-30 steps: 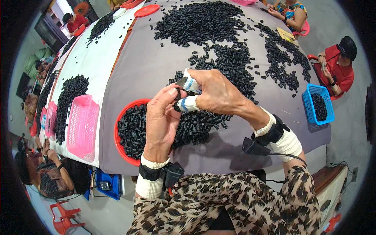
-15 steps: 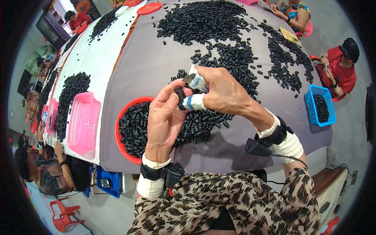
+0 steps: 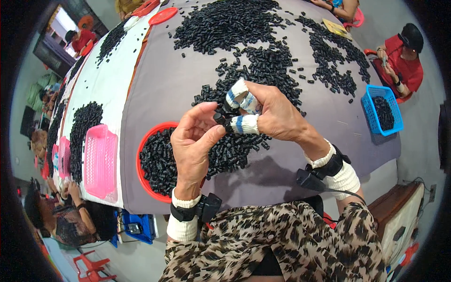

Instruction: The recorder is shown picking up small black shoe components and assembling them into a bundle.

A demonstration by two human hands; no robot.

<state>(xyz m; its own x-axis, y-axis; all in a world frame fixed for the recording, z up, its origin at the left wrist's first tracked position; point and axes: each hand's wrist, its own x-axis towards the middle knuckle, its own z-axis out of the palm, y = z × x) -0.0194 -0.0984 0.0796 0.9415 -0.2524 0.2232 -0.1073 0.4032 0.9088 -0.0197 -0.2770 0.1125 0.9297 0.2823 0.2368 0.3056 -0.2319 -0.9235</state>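
Observation:
My left hand (image 3: 191,143) pinches a small black cylindrical part (image 3: 219,118) between its thumb and fingertips, above the heap. Close beside it, my right hand (image 3: 282,115) has its thumb reaching toward the part and its fingers curled. White covers with blue stripes wrap its thumb and fingers. The small knife whose blade showed in this hand earlier is now hidden by the fingers. Below both hands lies a heap of similar black parts (image 3: 230,152), some of them inside a round red basin (image 3: 140,164) at the left.
More black parts (image 3: 225,23) spread over the grey-covered table. A blue basket (image 3: 397,128) with parts stands at the right edge, and a pink basket (image 3: 101,162) at the left. Several people sit around, one in red (image 3: 408,66) at the right.
The knife blade has gone out of sight as my right hand turned. My left fingers have shifted on the black part. The whole view has tilted slightly.

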